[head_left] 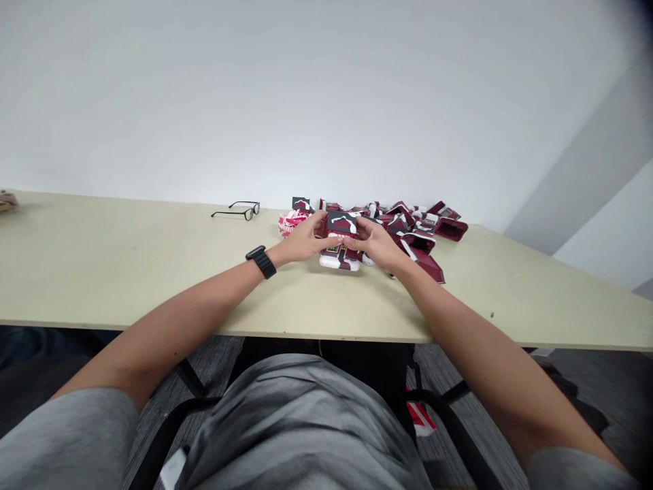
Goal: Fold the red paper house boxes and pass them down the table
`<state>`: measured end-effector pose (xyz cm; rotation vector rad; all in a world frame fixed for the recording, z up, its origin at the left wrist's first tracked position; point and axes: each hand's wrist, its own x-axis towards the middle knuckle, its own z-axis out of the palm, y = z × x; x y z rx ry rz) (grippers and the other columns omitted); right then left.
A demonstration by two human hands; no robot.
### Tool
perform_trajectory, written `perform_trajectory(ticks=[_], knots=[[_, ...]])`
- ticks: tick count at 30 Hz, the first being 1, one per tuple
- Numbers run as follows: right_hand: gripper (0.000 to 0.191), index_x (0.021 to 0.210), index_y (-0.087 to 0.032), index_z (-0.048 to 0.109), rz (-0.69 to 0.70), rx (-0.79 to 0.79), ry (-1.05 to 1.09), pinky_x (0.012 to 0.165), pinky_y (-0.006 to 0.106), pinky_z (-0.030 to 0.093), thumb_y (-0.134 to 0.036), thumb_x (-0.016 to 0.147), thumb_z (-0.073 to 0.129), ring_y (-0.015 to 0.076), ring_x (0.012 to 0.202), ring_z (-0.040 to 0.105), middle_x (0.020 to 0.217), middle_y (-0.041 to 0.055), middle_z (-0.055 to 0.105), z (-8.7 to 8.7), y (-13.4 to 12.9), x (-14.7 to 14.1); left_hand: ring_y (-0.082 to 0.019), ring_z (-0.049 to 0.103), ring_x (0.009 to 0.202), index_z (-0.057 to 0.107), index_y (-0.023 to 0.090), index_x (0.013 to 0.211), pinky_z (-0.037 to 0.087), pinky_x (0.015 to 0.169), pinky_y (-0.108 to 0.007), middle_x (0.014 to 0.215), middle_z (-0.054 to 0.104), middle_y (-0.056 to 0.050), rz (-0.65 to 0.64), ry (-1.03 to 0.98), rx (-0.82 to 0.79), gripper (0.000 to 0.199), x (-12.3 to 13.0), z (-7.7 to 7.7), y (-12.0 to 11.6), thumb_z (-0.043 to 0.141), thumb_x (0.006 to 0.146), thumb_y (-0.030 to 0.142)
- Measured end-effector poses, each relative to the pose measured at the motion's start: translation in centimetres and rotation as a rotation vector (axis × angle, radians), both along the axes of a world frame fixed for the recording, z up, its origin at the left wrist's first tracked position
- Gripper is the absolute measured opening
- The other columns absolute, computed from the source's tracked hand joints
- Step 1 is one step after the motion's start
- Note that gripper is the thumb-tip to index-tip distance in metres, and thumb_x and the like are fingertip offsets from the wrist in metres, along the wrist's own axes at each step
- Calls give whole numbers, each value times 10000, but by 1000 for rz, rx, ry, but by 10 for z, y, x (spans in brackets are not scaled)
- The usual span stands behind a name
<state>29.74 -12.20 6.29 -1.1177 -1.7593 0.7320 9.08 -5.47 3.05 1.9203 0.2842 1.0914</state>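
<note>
Both hands hold one dark red and white piece (339, 260) with a black panel at its top, just above the table near the middle. My left hand (306, 239) grips its left side, thumb across the front. On the right side, my right hand (376, 243) closes round it, its thumb nearly meeting the left one. Behind and to the right lies a pile of similar dark red and white pieces (427, 264), some of them hollow. A pink and white striped bundle (292, 222) sits behind my left hand, with a small black and white piece (300, 203) beyond it.
Black-framed glasses (248, 214) rest on the pale table (127, 272), left of the hands. A brown object (7, 201) is at the far left edge. The wall (255, 102) stands behind the table. The table's front edge runs below my forearms.
</note>
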Motion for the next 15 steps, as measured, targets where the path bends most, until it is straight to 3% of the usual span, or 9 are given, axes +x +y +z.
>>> perform_trajectory(ticks=[8, 11, 15], knots=[[738, 1310, -172, 612, -66, 87, -196, 1065, 417, 574, -530, 723, 881, 236, 1177, 664, 1335, 116, 666, -6, 3, -2, -255, 648, 1260, 531, 187, 1440, 554, 1084, -437, 1429, 615, -171, -68, 105, -59, 795, -9, -7, 16, 875, 779, 465], [735, 1274, -164, 613, -107, 68, -269, 1047, 440, 572, -551, 710, 881, 243, 1131, 666, 1305, 121, 672, -7, 3, -3, -260, 653, 1229, 564, 176, 1403, 554, 1055, -433, 1376, 646, -162, -34, 154, -39, 766, -12, -12, 24, 862, 781, 508], [656, 1225, -168, 611, -28, 28, -304, 1040, 409, 568, -510, 724, 861, 231, 1150, 655, 1326, 113, 659, -7, 2, -2, -243, 659, 1142, 622, 143, 1255, 548, 1005, -401, 1275, 681, -137, 9, 209, -16, 646, -12, -13, 25, 861, 759, 480]])
